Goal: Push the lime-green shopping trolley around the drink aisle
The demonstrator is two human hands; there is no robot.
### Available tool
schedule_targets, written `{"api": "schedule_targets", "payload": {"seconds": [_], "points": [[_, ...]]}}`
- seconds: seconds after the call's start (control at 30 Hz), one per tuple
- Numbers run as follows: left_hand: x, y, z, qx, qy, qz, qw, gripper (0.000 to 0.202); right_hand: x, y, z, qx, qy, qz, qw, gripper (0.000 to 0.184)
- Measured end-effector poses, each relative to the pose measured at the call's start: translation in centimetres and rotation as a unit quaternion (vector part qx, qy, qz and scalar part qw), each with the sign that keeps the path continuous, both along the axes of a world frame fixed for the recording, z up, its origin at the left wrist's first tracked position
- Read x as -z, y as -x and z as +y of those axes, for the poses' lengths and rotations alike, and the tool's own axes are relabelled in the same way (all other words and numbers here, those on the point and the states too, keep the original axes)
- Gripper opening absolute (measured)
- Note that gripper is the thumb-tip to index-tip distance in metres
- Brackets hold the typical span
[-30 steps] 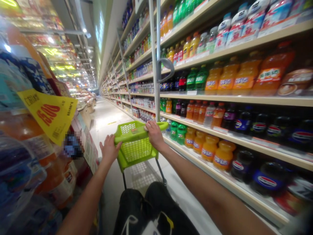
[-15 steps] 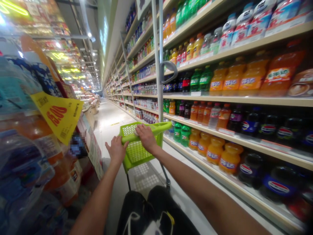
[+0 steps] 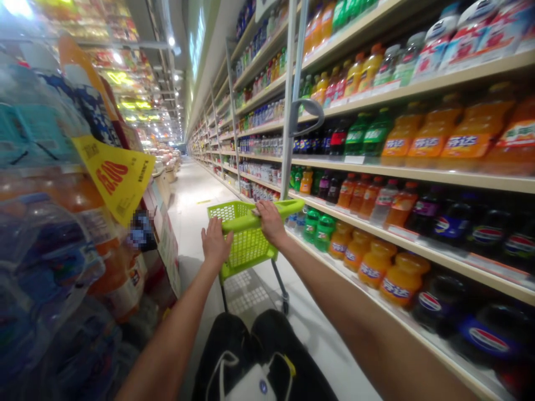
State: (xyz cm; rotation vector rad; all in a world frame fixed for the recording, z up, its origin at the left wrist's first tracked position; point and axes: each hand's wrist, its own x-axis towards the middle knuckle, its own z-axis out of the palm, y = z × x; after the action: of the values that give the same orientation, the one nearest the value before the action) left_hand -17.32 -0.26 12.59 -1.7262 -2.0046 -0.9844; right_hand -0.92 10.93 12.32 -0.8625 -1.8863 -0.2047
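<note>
A lime-green shopping cart (image 3: 246, 250) with a mesh basket stands in front of my knees. Its handle (image 3: 242, 224) runs across at a slant, higher on the right. My right hand (image 3: 271, 224) is wrapped around the handle right of its middle. At the handle's left end is my left hand (image 3: 215, 242), closed over it with the thumb on the near side; its fingertips are partly hidden. Both arms stretch forward. The basket's inside shows only in part behind the handle.
Shelves of drink bottles (image 3: 376, 262) line the right side. A metal post (image 3: 289, 106) with a grey loop (image 3: 309, 117) rises at the shelf front. Stacked bottle packs (image 3: 45, 245) and a yellow price sign (image 3: 117, 178) crowd the left. A pale floor aisle (image 3: 192, 186) runs ahead.
The view has turned slightly left, so shelves and cart appear farther right. My left hand's fingers, spread earlier, have drawn together at the handle's end. My right hand keeps its hold.
</note>
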Motion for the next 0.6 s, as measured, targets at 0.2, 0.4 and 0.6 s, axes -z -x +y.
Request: {"api": "schedule_targets", "payload": {"seconds": [0.2,0.4,0.6], "points": [[-0.4,0.0,0.5,-0.011,0.044,-0.053,0.998,0.041,0.3,1.9,-1.4,-0.041,-0.019,-0.012,0.999,0.043],[-0.6,-1.1,-0.2,0.001,0.049,-0.056,0.997,0.043,0.4,3.3,-3.4,-0.100,-0.027,-0.028,0.994,0.045],[-0.4,-1.3,-0.2,0.072,0.060,-0.063,0.994,0.045,0.3,0.7,-1.2,-0.040,-0.020,0.043,0.998,0.042]]}}
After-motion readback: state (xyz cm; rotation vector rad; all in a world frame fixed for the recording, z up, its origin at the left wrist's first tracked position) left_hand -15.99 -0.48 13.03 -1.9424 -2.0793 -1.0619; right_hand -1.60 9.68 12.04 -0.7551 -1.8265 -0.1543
